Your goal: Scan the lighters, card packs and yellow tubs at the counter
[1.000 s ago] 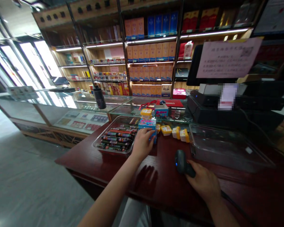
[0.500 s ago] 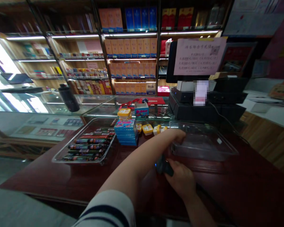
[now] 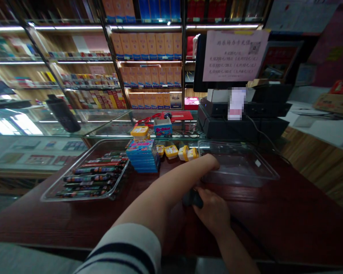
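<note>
My right hand [image 3: 213, 211] is wrapped round the handle of a dark handheld barcode scanner [image 3: 192, 198], low over the table; a black cable runs back from beneath that hand. My left arm reaches across in front, and my left hand [image 3: 213, 163] is at the near left edge of a clear plastic tray [image 3: 246, 180]. Its fingers bend down out of sight, so I cannot see whether they hold anything. Just beyond the left forearm stand small yellow-lidded tubs [image 3: 171, 152]. A stack of blue boxes [image 3: 143, 159] stands left of them, with another yellow-lidded tub [image 3: 140, 132] on top.
Another clear tray [image 3: 45, 196] at left holds several dark, tube-like packs [image 3: 88, 177]. Behind are an open blue box [image 3: 162, 128], a black bottle [image 3: 63, 114] on the glass counter, and a monitor [image 3: 199, 64] with a pink paper sign. Stocked shelves line the back wall.
The view has shifted, so the counter goods appear farther left and slightly higher. My left hand stays by the right tray, its fingers now less visible. The right hand keeps hold of the scanner.
</note>
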Tool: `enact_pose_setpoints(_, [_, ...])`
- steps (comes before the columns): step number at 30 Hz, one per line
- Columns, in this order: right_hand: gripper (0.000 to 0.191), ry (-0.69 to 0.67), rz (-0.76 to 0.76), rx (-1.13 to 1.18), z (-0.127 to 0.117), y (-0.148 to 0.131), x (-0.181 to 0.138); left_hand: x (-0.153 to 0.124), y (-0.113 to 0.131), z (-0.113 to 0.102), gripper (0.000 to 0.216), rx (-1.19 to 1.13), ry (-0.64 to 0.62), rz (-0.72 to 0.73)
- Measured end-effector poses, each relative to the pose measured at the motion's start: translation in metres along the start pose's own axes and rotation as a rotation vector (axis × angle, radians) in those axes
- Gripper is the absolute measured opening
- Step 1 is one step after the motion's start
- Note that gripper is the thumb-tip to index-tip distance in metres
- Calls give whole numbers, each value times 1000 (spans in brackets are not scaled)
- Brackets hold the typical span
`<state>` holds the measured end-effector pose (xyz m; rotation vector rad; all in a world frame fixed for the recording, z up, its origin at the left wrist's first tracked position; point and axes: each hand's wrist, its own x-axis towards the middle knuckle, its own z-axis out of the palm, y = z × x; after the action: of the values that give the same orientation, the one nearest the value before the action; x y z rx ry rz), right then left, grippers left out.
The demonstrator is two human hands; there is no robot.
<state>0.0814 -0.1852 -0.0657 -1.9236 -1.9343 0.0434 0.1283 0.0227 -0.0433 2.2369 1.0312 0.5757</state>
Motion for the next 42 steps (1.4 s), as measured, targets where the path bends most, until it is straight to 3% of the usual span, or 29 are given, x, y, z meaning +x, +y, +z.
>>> enact_pose_setpoints(6, [39,14,-10,-7,2,2,-1,-14,7,-13,17,404,-278,13])
enact_pose_setpoints(13, [36,46,-27,-21,-1,-1,-2,-29,21,-34,17,654,-491,199])
enact_pose_setpoints(16, [35,63,-22,-31,0,0,-3,-31,28,-41,12,701,-542,282])
enact_pose_setpoints(18, [34,79,-38,-28,1,1,-4,-32,33,-51,17,728,-536,416])
enact_pose_setpoints(20, [34,87,-55,-21,3,1,-4,-35,38,-68,28,711,-424,593])
enact_pose_setpoints(23, [34,84,-47,-25,3,1,-5,-52,41,-96,29,456,-64,695])
enact_pose_setpoints(27, [30,45,-16,-31,0,0,-5,-101,27,-120,24,-272,432,463])
enact_pose_setpoints(29, [31,45,-29,-32,0,0,-5,-133,11,-123,27,-630,585,296])
enact_pose_setpoints(32, [34,48,-51,-17,0,1,-7,-182,-17,-117,35,-1020,685,79])
enact_pose_setpoints(36, [34,37,-53,8,-2,0,-9,-231,-52,-100,32,-1262,767,-87])
enact_pose_setpoints(42, [31,-6,0,106,-13,-4,-10,-251,-82,-81,36,-1314,850,-158])
